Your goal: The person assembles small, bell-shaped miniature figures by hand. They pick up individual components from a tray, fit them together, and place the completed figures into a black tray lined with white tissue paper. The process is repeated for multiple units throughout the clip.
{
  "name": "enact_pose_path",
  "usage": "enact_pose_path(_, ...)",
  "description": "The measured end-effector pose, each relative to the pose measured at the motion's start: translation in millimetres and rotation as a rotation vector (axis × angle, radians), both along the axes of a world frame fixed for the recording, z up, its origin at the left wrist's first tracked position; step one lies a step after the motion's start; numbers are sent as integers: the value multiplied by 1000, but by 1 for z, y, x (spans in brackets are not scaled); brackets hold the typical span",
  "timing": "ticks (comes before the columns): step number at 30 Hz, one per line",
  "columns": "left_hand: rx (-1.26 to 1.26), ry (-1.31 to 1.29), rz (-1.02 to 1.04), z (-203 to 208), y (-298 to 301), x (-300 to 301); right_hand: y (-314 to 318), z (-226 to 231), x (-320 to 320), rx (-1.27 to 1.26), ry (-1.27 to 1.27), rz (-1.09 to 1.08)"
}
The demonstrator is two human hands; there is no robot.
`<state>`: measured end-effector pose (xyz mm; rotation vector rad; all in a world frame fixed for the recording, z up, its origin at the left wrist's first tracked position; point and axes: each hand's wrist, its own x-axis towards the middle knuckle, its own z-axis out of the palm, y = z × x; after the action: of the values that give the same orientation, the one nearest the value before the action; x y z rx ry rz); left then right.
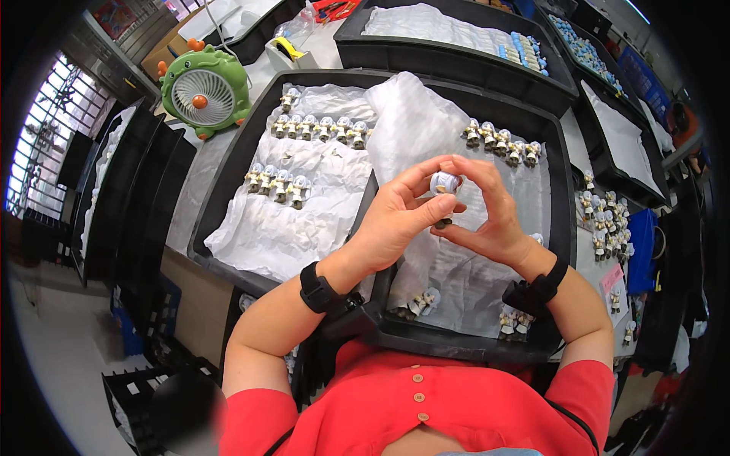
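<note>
Between both hands, above the black tray (564, 228), is a small figurine (444, 182) with a pale blue-white head and dark base. My left hand (399, 216) is closed on its side, thumb across its middle. My right hand (496, 216) curves round from the other side, fingertips at the head and thumb by the base. Part of the figurine's body is hidden behind the left thumb. Below the hands, crumpled white sheeting (414, 114) lies in the tray. A row of similar figurines (502, 143) stands beyond my right hand, and more rows (319, 129) lie on the left half.
A green fan (204, 95) stands at the back left beside a yellow tape dispenser (287, 49). Another black tray (456, 53) holds wrapped pieces at the back. Clustered figurines (606, 220) and a blue bin (643, 251) are at the right. Stacked black trays (125, 197) stand left.
</note>
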<state>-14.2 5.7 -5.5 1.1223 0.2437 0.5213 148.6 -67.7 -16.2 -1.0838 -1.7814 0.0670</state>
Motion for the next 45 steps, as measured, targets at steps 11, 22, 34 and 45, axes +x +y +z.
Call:
enact_pose_path(11,144,-61,26,1,-5,2,-1,7,0,47,-20,-33)
enact_pose_path(22,80,14,31,2,-1,1,-2,4,0,56,-92,-53)
enact_pose_path(34,-184,-137,-122,-3,6,4,-2,3,-1,-23,47,-29)
enact_pose_path(45,-194,-120,-174,-1,9,3,-5,4,1,-47,9,-97)
